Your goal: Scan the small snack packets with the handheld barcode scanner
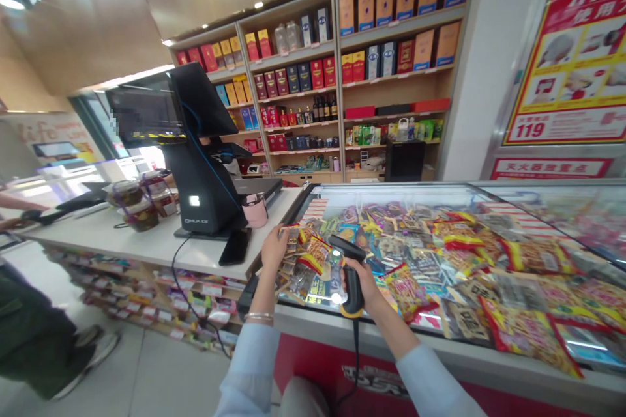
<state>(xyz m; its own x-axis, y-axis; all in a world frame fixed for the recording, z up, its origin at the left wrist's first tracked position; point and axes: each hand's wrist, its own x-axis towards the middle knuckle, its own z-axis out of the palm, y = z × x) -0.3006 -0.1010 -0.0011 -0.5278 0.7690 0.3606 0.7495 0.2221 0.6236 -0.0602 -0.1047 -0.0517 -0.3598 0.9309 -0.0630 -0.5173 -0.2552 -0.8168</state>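
Note:
A black and yellow barcode scanner (353, 287) is gripped in my right hand (362, 281), its head tilted toward the left and its cord hanging down in front of the counter. My left hand (274, 249) pinches the edge of a red and yellow snack packet (315, 253) at the left end of the glass-topped counter. The packet lies just left of the scanner head, over other small packets. Around both hands are many loose snack packets (408, 290), some red and yellow, others in clear or dark wrapping.
Left of my hands, a white counter (195, 254) carries a black checkout terminal (203, 169), a pink cup (255, 210), a phone (235, 246) and tied tubs (139, 208). Shelves of boxed goods (298, 78) line the back. Another person's leg (34, 326) shows at far left.

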